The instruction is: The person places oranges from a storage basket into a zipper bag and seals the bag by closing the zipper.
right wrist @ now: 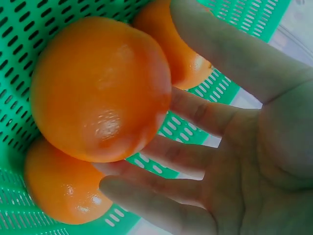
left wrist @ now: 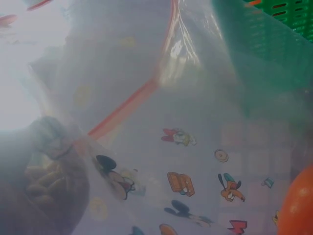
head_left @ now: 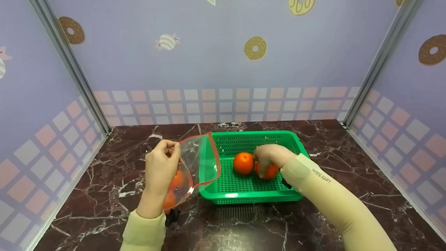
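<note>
Right wrist view: nearest orange (right wrist: 100,88) lies at the right hand's (right wrist: 239,152) 4 spread fingers (right wrist: 183,154).

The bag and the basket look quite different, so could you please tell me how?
The bag is see-through with red edging; the basket is green with many slots. The bag looks limp and creased, the basket stiff. The left hand pinches the bag, while the basket sits on the table. Both contain orange fruit.

The left sleeve (head_left: 143,233) and right sleeve (head_left: 343,209) are long and pale yellow. Dark lettering (head_left: 321,175), "Let's Slim", marks the right one beside a greyish band (head_left: 299,169). Small black parts (head_left: 172,218) show near both sleeve ends. Left hand (head_left: 161,169) and right hand (head_left: 273,157) are bare.
</note>
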Demonstrator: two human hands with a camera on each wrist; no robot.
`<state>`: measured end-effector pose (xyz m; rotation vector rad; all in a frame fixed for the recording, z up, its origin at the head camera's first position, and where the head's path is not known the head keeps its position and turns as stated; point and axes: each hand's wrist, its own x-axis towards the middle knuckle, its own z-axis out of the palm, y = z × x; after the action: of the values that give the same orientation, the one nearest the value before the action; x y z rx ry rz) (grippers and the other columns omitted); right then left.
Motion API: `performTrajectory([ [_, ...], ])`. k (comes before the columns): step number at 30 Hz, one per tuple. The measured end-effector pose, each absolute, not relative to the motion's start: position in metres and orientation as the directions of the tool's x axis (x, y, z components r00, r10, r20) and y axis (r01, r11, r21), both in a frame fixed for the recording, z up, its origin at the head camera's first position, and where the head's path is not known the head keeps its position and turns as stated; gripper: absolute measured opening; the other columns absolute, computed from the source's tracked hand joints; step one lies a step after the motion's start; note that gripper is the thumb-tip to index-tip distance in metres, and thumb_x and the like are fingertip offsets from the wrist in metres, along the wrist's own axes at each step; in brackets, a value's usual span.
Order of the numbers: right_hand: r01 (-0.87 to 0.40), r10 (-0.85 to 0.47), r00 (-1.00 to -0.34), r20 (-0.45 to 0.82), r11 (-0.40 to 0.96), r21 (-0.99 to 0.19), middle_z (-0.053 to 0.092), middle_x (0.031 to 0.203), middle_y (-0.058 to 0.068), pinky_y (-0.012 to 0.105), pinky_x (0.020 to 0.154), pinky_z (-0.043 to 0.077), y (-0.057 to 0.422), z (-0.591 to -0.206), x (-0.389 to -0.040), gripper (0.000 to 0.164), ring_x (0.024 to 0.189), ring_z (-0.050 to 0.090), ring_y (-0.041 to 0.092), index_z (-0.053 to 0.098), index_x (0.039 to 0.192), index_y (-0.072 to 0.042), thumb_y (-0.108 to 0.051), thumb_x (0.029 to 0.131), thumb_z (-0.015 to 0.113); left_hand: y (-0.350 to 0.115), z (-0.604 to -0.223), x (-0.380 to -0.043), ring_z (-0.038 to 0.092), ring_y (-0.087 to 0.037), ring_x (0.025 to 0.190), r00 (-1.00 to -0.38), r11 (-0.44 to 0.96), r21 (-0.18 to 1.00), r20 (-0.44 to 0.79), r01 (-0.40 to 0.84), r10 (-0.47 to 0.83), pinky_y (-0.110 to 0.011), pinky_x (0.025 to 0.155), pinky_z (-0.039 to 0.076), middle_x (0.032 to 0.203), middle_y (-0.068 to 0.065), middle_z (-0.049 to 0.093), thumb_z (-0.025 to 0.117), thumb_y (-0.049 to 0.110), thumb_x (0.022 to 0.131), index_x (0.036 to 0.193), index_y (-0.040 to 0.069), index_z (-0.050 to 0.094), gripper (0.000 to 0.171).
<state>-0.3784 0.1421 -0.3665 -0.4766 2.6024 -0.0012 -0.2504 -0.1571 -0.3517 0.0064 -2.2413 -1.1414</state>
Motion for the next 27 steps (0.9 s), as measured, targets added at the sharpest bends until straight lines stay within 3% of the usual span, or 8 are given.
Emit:
performTrajectory([
  [8, -0.346, -0.321, -0.804, -0.5, 0.937, -0.045, 0.068, 0.118, 0.009, 0.047, 0.09, 0.058, 0.144, -0.372, -0.38, 0.05, 0.1, 0.063, 0.026, 0.064, 0.118, -0.007, -0.025, 0.079, 0.091, -0.158, -0.352, -0.251, 0.051, -0.007, 0.04, -0.805, 0.634, 0.728, 0.527, 0.261, -0.273, -0.022, 0.04, 0.038, 0.064, -0.006, 0.069, 0.063, 0.015, 0.101, 0.099, 0.004, 0.073, 0.015],
  [15, -0.326, -0.311, -0.798, -0.516, 0.943, -0.065, 0.064, 0.13, 0.01, 0.044, 0.085, 0.058, 0.149, -0.367, -0.381, 0.061, 0.103, 0.062, 0.026, 0.063, 0.13, -0.008, -0.025, 0.078, 0.089, -0.157, -0.352, -0.251, 0.05, -0.003, 0.039, -0.803, 0.633, 0.728, 0.529, 0.263, -0.274, -0.02, 0.04, 0.038, 0.064, -0.006, 0.069, 0.062, 0.015, 0.101, 0.097, 0.004, 0.072, 0.015],
  [22, -0.302, -0.332, -0.768, -0.547, 0.942, -0.149, 0.062, 0.126, 0.01, 0.033, 0.064, 0.051, 0.153, -0.362, -0.383, 0.062, 0.086, 0.057, 0.021, 0.061, 0.132, -0.009, -0.021, 0.077, 0.087, -0.157, -0.352, -0.25, 0.048, 0.001, 0.039, -0.802, 0.634, 0.728, 0.529, 0.261, -0.277, -0.018, 0.04, 0.036, 0.064, -0.007, 0.07, 0.062, 0.013, 0.101, 0.097, 0.003, 0.072, 0.015],
  [27, -0.266, -0.356, -0.756, -0.549, 0.934, -0.239, 0.058, 0.138, 0.015, 0.031, 0.066, 0.053, 0.159, -0.358, -0.385, 0.071, 0.086, 0.058, 0.02, 0.055, 0.143, -0.01, -0.019, 0.079, 0.085, -0.157, -0.352, -0.25, 0.047, 0.0, 0.037, -0.804, 0.634, 0.726, 0.531, 0.267, -0.268, -0.018, 0.038, 0.034, 0.062, -0.006, 0.068, 0.062, 0.014, 0.102, 0.098, 0.003, 0.072, 0.015],
])
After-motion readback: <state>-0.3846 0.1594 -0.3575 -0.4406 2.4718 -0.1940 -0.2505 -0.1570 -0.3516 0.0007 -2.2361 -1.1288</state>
